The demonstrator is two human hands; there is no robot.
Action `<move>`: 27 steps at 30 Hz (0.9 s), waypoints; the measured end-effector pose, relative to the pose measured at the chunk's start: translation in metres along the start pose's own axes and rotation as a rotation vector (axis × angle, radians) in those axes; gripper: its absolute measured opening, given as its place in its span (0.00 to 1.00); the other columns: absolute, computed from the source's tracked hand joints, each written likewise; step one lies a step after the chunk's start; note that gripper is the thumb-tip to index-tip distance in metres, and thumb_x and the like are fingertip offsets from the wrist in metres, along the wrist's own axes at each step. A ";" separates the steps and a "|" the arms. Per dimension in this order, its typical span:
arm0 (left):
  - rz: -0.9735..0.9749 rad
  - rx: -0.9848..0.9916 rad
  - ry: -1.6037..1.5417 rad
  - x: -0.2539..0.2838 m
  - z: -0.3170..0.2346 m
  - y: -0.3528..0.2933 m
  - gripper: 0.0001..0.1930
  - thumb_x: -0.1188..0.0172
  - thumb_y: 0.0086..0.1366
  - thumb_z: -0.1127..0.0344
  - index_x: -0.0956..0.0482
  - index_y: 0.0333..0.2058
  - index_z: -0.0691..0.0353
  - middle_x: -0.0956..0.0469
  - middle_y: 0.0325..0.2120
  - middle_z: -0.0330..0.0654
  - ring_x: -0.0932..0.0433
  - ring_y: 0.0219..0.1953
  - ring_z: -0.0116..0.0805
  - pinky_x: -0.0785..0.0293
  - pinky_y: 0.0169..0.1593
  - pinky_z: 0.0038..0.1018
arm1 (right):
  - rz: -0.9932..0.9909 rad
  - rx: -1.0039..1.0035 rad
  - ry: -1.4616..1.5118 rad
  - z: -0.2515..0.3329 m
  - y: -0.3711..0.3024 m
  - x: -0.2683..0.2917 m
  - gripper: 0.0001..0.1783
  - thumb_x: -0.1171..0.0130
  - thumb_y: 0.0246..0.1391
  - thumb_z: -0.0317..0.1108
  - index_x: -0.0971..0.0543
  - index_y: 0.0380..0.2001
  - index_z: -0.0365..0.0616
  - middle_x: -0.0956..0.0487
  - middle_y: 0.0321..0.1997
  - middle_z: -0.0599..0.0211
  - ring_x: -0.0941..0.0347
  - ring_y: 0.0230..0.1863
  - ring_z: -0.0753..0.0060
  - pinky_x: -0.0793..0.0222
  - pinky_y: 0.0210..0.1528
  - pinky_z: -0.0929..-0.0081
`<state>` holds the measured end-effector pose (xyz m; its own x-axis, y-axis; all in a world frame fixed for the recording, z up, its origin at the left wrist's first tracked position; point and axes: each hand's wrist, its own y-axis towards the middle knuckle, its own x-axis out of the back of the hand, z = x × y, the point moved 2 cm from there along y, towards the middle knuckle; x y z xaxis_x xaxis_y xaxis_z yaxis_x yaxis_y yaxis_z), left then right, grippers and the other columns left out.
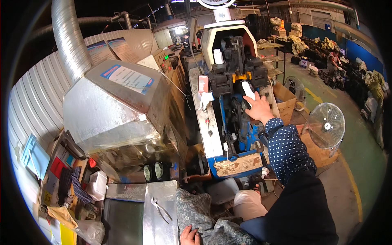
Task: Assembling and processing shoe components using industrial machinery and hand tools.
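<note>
My right hand [260, 108] reaches forward to a black-and-blue machine [239, 118]. Its fingers are spread, and the fingertips are at the lower end of a long white piece [247, 88] whose exact kind I cannot make out. That piece lies tilted in the machine, below a yellow part [241, 76]. At the lower edge, my left hand [190, 235] rests beside the dark patterned cloth [195, 208] over my lap, fingers apart and nothing visible in them. A pair of pliers [161, 210] lies on the metal plate [153, 192] near it.
A metal hood [110, 106] with a duct stands left of the machine. A white bottle [218, 57] sits on the machine. Fans [326, 125] and cardboard boxes [284, 98] stand on the right. Another person [332, 62] is far right among dark piles.
</note>
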<state>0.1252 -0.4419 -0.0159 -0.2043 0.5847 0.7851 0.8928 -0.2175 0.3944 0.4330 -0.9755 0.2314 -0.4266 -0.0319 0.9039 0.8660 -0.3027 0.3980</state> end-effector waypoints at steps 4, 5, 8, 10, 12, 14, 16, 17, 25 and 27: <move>0.031 0.005 -0.024 0.002 -0.007 0.002 0.13 0.42 0.65 0.66 0.18 0.45 0.64 0.23 0.52 0.59 0.24 0.49 0.62 0.29 0.54 0.48 | -0.043 -0.035 0.007 -0.003 0.027 -0.006 0.37 0.37 0.49 0.50 0.30 0.66 0.76 0.36 0.69 0.54 0.35 0.60 0.44 0.31 0.58 0.54; 0.028 -0.006 -0.001 0.003 -0.006 0.000 0.13 0.42 0.65 0.67 0.18 0.45 0.63 0.23 0.52 0.59 0.25 0.49 0.62 0.29 0.55 0.49 | -0.051 -0.033 0.021 -0.002 0.034 -0.008 0.37 0.37 0.49 0.50 0.30 0.66 0.76 0.36 0.69 0.54 0.35 0.60 0.44 0.31 0.58 0.54; 0.024 0.032 -0.021 -0.005 -0.004 -0.005 0.13 0.41 0.64 0.66 0.18 0.45 0.62 0.23 0.51 0.58 0.25 0.51 0.62 0.30 0.56 0.48 | -0.024 -0.055 0.038 -0.007 0.052 -0.010 0.36 0.37 0.49 0.49 0.28 0.65 0.75 0.35 0.68 0.55 0.36 0.61 0.45 0.32 0.58 0.54; 0.035 0.040 0.016 -0.002 -0.010 -0.002 0.13 0.41 0.64 0.67 0.18 0.45 0.62 0.23 0.51 0.58 0.25 0.51 0.62 0.30 0.56 0.48 | -0.013 -0.061 0.056 -0.010 0.066 -0.011 0.36 0.37 0.48 0.49 0.28 0.64 0.74 0.35 0.68 0.55 0.36 0.61 0.46 0.33 0.59 0.54; 0.043 0.052 0.036 0.000 -0.014 0.004 0.13 0.41 0.64 0.66 0.17 0.46 0.62 0.23 0.51 0.57 0.26 0.51 0.62 0.30 0.56 0.49 | 0.000 -0.063 0.060 -0.007 0.079 -0.009 0.38 0.36 0.46 0.49 0.28 0.65 0.72 0.36 0.71 0.50 0.35 0.61 0.41 0.32 0.61 0.56; 0.025 0.115 -0.036 -0.008 -0.005 -0.002 0.13 0.41 0.64 0.66 0.17 0.46 0.62 0.23 0.52 0.57 0.26 0.52 0.61 0.30 0.57 0.49 | 0.003 -0.063 0.073 -0.002 0.083 -0.006 0.38 0.36 0.46 0.49 0.28 0.65 0.72 0.36 0.71 0.50 0.35 0.61 0.41 0.32 0.61 0.57; 0.068 0.071 0.055 -0.003 -0.009 0.001 0.13 0.41 0.65 0.66 0.18 0.46 0.61 0.23 0.53 0.57 0.26 0.52 0.61 0.30 0.57 0.48 | -0.012 -0.068 0.107 -0.005 0.084 -0.006 0.37 0.36 0.46 0.49 0.27 0.64 0.73 0.33 0.66 0.55 0.36 0.62 0.45 0.34 0.61 0.55; 0.070 0.071 0.055 -0.003 -0.008 0.000 0.13 0.41 0.65 0.66 0.18 0.46 0.61 0.23 0.53 0.57 0.26 0.52 0.61 0.30 0.57 0.48 | -0.011 -0.069 0.106 -0.006 0.084 -0.005 0.37 0.36 0.46 0.49 0.27 0.64 0.73 0.33 0.66 0.55 0.36 0.62 0.45 0.34 0.61 0.55; 0.044 0.020 0.055 -0.003 -0.004 0.000 0.13 0.42 0.64 0.66 0.17 0.46 0.61 0.23 0.52 0.57 0.24 0.49 0.60 0.27 0.53 0.47 | -0.019 -0.091 0.095 -0.002 0.094 0.007 0.37 0.37 0.46 0.49 0.27 0.64 0.73 0.34 0.69 0.55 0.36 0.63 0.45 0.35 0.63 0.55; 0.035 0.005 0.061 -0.004 -0.002 -0.002 0.13 0.42 0.64 0.66 0.17 0.46 0.61 0.23 0.52 0.57 0.23 0.47 0.59 0.27 0.52 0.47 | 0.004 -0.087 0.110 -0.003 0.091 0.012 0.37 0.37 0.46 0.49 0.27 0.64 0.73 0.35 0.70 0.54 0.37 0.64 0.44 0.35 0.64 0.55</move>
<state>0.1233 -0.4457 -0.0193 -0.1970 0.5280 0.8261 0.9019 -0.2328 0.3639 0.5060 -1.0067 0.2779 -0.4532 -0.1360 0.8810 0.8440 -0.3833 0.3751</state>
